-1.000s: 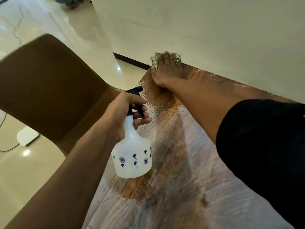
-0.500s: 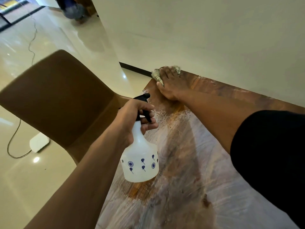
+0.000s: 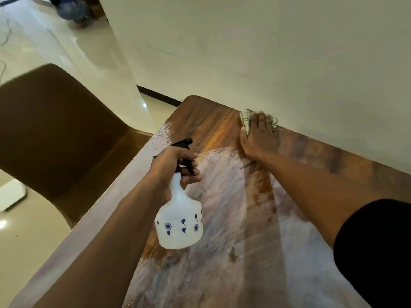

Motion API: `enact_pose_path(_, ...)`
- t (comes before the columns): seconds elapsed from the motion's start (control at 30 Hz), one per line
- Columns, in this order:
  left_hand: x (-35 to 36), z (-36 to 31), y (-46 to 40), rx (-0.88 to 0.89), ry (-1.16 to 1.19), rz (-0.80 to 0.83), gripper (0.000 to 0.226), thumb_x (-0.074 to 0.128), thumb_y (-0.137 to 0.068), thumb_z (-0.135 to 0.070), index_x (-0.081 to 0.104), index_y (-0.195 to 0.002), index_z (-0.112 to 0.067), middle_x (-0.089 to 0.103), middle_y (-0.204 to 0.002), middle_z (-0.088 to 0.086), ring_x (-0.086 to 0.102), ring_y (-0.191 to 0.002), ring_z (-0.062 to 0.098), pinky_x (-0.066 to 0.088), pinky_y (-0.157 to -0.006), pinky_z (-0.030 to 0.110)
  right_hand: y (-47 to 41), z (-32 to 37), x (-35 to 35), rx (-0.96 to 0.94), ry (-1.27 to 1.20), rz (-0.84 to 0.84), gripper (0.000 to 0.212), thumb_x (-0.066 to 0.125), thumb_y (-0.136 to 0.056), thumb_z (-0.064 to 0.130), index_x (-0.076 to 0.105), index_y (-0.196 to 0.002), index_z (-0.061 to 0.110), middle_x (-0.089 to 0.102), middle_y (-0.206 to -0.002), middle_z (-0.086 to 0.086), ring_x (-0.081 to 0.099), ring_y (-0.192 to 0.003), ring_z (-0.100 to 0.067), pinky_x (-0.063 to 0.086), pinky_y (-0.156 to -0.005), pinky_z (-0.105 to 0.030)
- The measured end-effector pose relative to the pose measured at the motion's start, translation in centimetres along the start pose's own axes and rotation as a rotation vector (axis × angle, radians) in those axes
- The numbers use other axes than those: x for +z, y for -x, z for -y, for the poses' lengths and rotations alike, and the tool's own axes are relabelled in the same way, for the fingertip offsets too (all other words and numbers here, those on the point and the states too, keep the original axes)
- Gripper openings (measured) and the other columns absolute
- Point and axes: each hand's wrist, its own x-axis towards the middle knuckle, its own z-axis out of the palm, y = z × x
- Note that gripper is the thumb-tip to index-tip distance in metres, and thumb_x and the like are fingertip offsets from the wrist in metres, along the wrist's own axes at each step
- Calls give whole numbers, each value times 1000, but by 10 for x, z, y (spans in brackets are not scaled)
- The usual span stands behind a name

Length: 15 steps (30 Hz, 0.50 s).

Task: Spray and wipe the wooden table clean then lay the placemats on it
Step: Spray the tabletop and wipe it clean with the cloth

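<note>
While pressed flat under the right hand [image 3: 258,134], cloth [image 3: 245,117] sits at the far edge of the desk [image 3: 211,121], right against the wall [image 3: 266,52]. Only pale, dark-lined edges poking out past the fingertips and on both sides of the fingers, rest hidden under the palm. Right grip spread wide and flat, pinning the cloth down rather than curling around it. Bit blurry up there, so can't make out the cloth's pattern properly.

Spray bottle [image 3: 180,221] held up off the desk in the left hand [image 3: 175,165], nearer the camera and well apart from the cloth. Left grip wrapped around the bottle's narrow neck, fingers hooked at the black trigger [image 3: 189,167], nozzle aimed toward the far corner. White body hanging below the fist, little blue prints on it.

Desk surface streaky and wet-looking in the middle, speckled with droplets near the left edge and just in front of the right hand, darker bare wood toward the far corner. Brown chair [image 3: 55,130] tucked just beside the desk's left edge, glossy floor [image 3: 26,241] beyond. Black sleeve [image 3: 378,252] at lower right.
</note>
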Motion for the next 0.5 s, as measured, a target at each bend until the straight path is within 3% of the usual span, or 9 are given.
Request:
enact_pose_path(0.17,5,4,1,-11,-1,9,12,65,-92,-5,64,-100,4,58,-95,21,61,-89,37,44,-34,19,25,-42,1,66,-5,-50,78,23,-103,53,12,-166,10,9,-174,-14,3,-161,-34,12,-129,-55)
enact_pose_path(0.33,5,0,0,-16,-76,35,11,70,-87,-12,68,-88,-1,66,-76,15,73,-61,28,41,-36,19,22,-13,0,195,-3,-11,77,24,-105,54,8,-167,10,3,-175,-12,-3,-162,-33,4,-127,-59)
enact_pose_path(0.4,2,-4,-1,-6,-90,36,11,70,-88,-13,69,-87,-2,67,-73,13,74,-57,26,39,-38,19,17,-1,0,48,17,6,77,24,-106,56,6,-167,11,4,-175,-14,-1,-161,-35,4,-127,-60)
enact_pose_path(0.5,-2,-5,-3,-2,-107,29,11,70,-88,-14,68,-84,-4,67,-72,12,74,-58,26,39,-39,19,8,18,-2,-301,67,145,77,17,-108,60,-8,-167,17,-10,-175,-8,-12,-161,-28,-1,-128,-58)
